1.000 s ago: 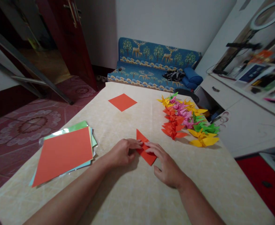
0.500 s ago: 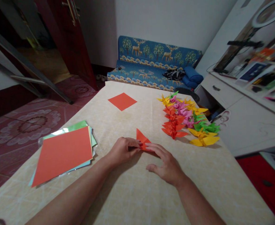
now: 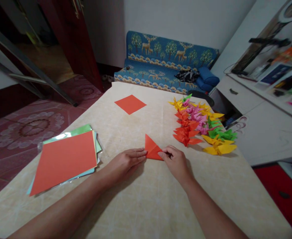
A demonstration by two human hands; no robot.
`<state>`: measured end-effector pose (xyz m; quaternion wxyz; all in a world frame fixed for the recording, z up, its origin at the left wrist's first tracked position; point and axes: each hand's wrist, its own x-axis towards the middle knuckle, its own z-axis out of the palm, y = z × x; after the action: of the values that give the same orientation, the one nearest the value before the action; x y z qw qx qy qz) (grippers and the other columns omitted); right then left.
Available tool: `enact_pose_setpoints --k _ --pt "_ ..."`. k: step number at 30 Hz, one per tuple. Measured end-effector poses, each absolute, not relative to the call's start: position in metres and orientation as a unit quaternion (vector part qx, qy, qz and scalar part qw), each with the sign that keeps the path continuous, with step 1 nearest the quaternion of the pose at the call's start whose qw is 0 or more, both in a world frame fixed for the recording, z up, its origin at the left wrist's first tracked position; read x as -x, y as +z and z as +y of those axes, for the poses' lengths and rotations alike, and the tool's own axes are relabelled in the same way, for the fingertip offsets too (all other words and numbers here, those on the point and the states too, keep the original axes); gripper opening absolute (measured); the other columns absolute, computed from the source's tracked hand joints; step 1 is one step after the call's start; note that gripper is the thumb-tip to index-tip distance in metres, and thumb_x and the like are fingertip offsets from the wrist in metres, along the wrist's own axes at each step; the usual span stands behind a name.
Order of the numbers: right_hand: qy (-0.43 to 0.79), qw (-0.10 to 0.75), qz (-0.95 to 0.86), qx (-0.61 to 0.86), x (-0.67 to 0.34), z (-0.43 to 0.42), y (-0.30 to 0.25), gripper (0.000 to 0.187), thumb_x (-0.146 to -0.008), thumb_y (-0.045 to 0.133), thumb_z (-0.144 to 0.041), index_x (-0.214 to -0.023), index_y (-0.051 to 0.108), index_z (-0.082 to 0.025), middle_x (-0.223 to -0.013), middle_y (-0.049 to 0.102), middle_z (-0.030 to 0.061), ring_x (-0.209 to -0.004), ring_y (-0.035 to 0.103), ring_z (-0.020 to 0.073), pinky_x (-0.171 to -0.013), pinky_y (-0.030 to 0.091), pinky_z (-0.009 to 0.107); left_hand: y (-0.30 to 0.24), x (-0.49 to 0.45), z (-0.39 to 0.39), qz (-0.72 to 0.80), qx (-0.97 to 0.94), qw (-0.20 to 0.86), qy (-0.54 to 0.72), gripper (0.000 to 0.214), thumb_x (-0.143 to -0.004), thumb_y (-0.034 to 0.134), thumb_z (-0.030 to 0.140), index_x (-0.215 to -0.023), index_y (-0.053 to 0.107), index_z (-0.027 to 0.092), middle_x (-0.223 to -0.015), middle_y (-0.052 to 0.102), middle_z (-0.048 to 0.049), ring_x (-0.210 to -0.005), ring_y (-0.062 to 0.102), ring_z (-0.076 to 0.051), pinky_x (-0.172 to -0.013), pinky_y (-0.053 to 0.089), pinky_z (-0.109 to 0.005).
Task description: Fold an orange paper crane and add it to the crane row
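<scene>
A small orange-red sheet of origami paper [image 3: 152, 149], folded into a triangle, lies on the table with its tip pointing away from me. My left hand [image 3: 129, 161] is closed at its left edge, fingers pressed together with the tips on the paper. At the right corner, my right hand [image 3: 176, 162] pinches the paper between thumb and curled fingers. The undersides of the fingertips are hidden. Farther off lies a flat orange-red square sheet [image 3: 130, 104], turned like a diamond, touched by neither hand.
To the left is a stack of coloured paper [image 3: 65, 160] with an orange-red sheet on top and clear wrapping below. Several folded paper cranes [image 3: 187, 132] in red, pink, yellow and green cluster at the right. A blue patterned sofa [image 3: 158, 68] stands beyond the table [image 3: 146, 205].
My right hand has gone from flat, spread fingers to a pinch on the right corner. My left hand has slid to the left edge, leaving more of the folded paper showing.
</scene>
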<state>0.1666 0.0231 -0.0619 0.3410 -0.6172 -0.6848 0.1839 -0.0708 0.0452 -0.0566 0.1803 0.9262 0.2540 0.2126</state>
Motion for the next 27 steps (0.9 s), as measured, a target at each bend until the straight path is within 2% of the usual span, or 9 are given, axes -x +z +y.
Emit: enact_pose_setpoints --k 7,13,20,27 --pt "0.169 0.276 -0.675 0.663 -0.161 0.033 -0.051 0.012 -0.082 0.058 -0.028 -0.076 0.066 -0.023 -0.078 0.067 -0.0018 -0.066 0.059 0.0127 -0.056 0.040 0.022 -0.065 0.070 0.047 0.253 -0.915 0.193 0.249 0.035 -0.089 0.046 0.013 -0.121 0.061 0.019 -0.125 0.062 -0.0080 -0.120 0.054 -0.021 -0.101 0.048 -0.038" --pt "0.130 0.322 -0.641 0.684 -0.156 0.031 -0.060 0.007 -0.079 0.062 -0.029 -0.078 0.067 -0.025 -0.075 0.069 -0.0009 -0.063 0.061 0.0138 -0.055 0.043 0.023 -0.063 0.069 0.046 0.264 -0.905 0.212 0.257 0.037 -0.088 0.048 0.011 -0.121 0.061 0.020 -0.124 0.063 -0.0080 -0.120 0.054 -0.022 -0.099 0.048 -0.037" --pt "0.149 0.355 -0.597 0.704 -0.152 0.034 -0.058 0.007 -0.075 0.066 -0.030 -0.074 0.065 -0.023 -0.062 0.065 -0.0022 -0.053 0.058 0.0128 -0.050 0.044 0.021 -0.064 0.068 0.047 0.273 -0.894 0.227 0.274 0.035 -0.088 0.048 0.011 -0.118 0.063 0.020 -0.122 0.064 -0.0085 -0.118 0.055 -0.022 -0.097 0.049 -0.037" --pt "0.124 0.339 -0.637 0.681 -0.152 0.034 -0.058 0.006 -0.078 0.064 -0.028 -0.074 0.067 -0.024 -0.072 0.067 -0.0006 -0.060 0.059 0.0131 -0.055 0.046 0.023 -0.065 0.066 0.048 0.269 -0.892 0.226 0.283 0.033 -0.088 0.047 0.012 -0.116 0.064 0.020 -0.119 0.066 -0.0085 -0.116 0.057 -0.021 -0.095 0.050 -0.036"
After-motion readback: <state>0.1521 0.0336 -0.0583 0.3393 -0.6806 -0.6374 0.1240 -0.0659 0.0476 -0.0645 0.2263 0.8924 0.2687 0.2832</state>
